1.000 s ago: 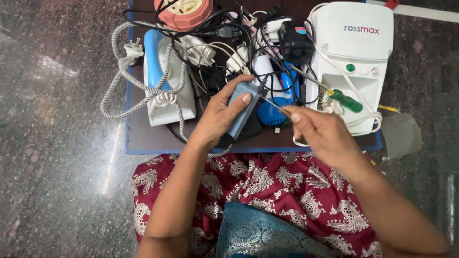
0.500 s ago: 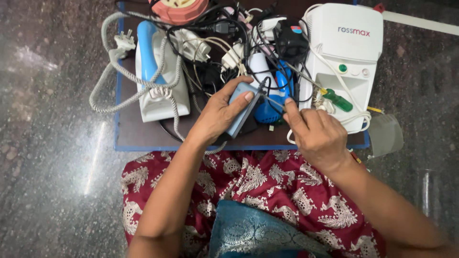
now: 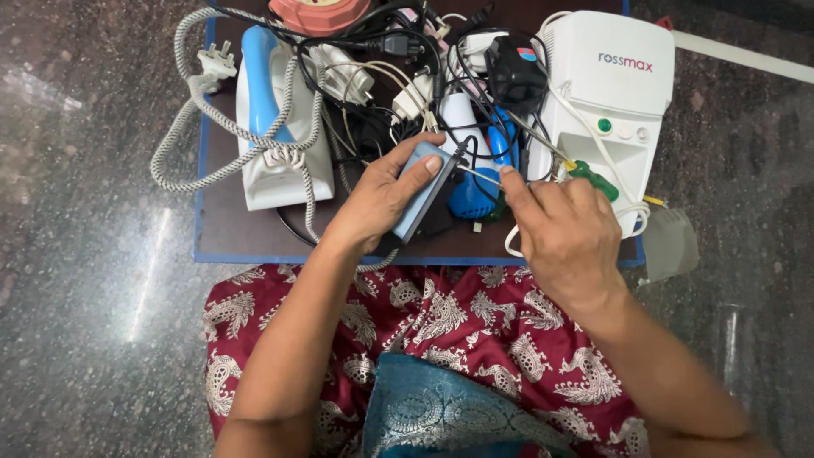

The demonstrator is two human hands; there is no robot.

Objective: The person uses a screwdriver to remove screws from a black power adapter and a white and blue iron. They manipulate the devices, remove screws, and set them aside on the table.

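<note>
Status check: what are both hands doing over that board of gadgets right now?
Left hand gripping small blue-grey box. Right hand pinching thin metal tool toward its edge. Black cables crowd around.

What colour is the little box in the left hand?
The little box is light blue, held on edge in the left hand. It shows best in the head view.

Bare forearms, no sleeves, maroon garment with pale paisley print, teal patterned panel
</note>
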